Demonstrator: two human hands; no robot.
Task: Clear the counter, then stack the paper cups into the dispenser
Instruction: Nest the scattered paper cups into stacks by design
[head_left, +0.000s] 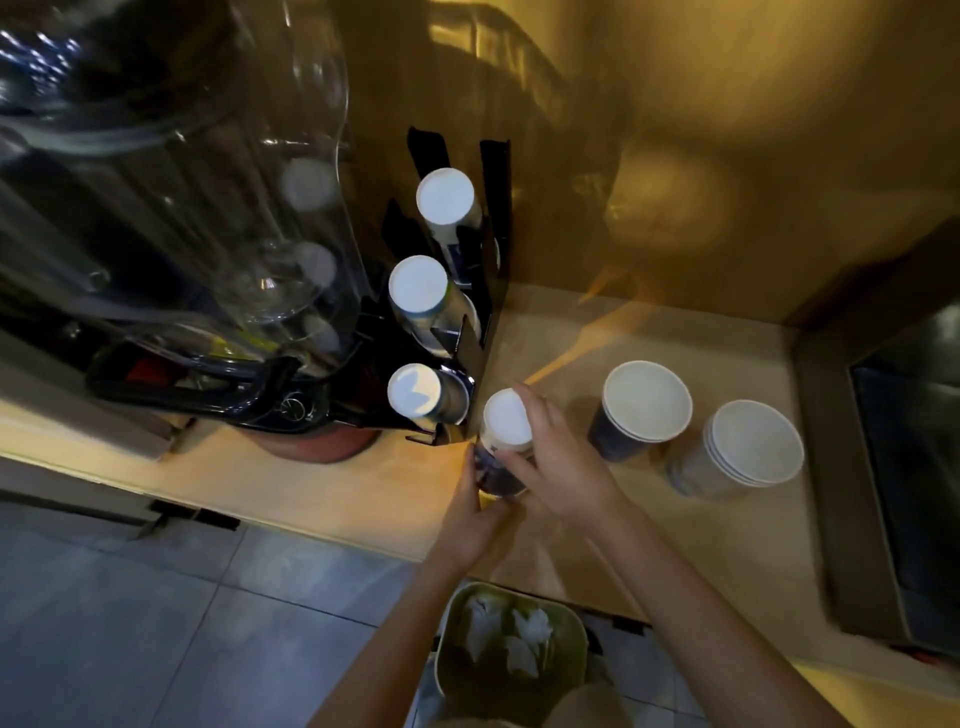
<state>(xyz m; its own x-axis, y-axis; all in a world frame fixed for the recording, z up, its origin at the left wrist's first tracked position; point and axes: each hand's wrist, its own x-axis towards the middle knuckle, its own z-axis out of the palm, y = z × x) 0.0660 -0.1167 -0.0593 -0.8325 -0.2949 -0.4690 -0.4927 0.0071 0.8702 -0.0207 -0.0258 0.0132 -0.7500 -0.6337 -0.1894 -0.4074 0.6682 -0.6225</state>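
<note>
An upside-down stack of dark paper cups stands on the wooden counter just right of the black dispenser. My left hand grips its lower part and my right hand wraps its side near the white base. The dispenser holds three inverted cup stacks in a row. Right of my hands stand two upright stacks: dark cups and pale cups.
A large clear drink dispenser on a black base fills the left. A green bin with crumpled tissues sits on the floor below the counter edge. A dark appliance stands at the right. A wall backs the counter.
</note>
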